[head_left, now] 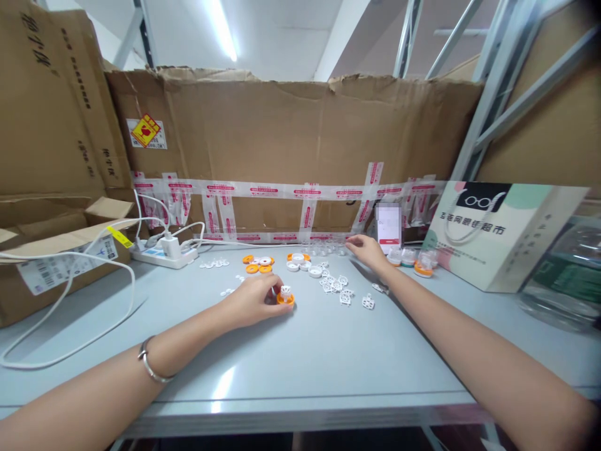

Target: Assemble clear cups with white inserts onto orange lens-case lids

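Note:
At the middle of the table my left hand [257, 297] is closed on an orange round base [285, 300]. A small white plastic piece [285, 291] stands upright in that base. My right hand [367, 248] reaches to the back, its fingers stretched out beside a row of clear plastic covers [323, 248]. Its fingertips are close to the cover at the row's right end; I cannot tell whether they touch it. Flat white cut-out pieces [334, 285] lie scattered between the hands. Behind the left hand are orange rings [252, 269] and white round cups [315, 272].
A phone [389, 227] leans at the back, with assembled clear-topped pieces [424, 264] beside it. On the right stand a paper bag [498, 241] and a large clear bottle [566, 275]. A power strip [164, 253], white cables [134, 294] and a cardboard box [56, 257] occupy the left.

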`<state>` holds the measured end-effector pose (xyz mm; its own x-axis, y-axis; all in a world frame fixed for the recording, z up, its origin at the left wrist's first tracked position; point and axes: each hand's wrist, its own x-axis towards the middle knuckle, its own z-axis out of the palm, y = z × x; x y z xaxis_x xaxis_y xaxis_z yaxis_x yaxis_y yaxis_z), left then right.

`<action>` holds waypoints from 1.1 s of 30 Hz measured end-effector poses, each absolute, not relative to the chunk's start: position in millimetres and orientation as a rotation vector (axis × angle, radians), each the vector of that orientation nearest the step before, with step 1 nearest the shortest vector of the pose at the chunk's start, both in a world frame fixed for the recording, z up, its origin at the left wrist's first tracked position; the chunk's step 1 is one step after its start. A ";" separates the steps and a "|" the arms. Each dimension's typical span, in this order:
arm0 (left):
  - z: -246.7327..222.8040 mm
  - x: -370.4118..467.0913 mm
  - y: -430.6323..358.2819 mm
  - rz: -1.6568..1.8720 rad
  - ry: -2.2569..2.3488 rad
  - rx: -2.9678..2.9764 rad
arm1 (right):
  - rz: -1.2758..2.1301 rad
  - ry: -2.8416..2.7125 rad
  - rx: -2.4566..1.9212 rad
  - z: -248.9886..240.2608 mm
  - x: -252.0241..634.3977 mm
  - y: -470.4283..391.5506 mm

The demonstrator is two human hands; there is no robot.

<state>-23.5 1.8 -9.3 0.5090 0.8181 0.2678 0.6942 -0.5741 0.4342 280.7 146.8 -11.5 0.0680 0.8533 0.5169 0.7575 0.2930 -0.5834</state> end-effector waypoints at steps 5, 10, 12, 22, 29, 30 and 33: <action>-10.9 -22.9 2.1 0.660 1.274 2.493 | 0.143 -1.777 -1.493 -29.7 283.3 160.4; -10.4 -20.6 1.8 0.674 1.271 2.478 | 0.153 -1.832 -1.464 -31.3 277.5 156.8; -10.7 -19.4 0.9 0.696 1.267 2.459 | 0.154 -1.807 -1.462 -29.4 277.4 155.0; -19.4 -17.2 10.3 1.045 1.084 1.840 | 0.333 -1.623 -1.211 8.2 237.1 118.9; -3.2 -12.3 1.0 1.128 0.978 1.621 | 1.039 -1.541 -0.679 31.6 181.2 41.5; -1.8 -12.1 -0.6 1.118 0.959 1.633 | 1.071 -1.555 -0.661 32.5 177.8 35.0; -0.2 -12.3 -3.7 1.062 0.933 1.659 | 1.095 -1.619 -0.654 32.6 173.3 24.9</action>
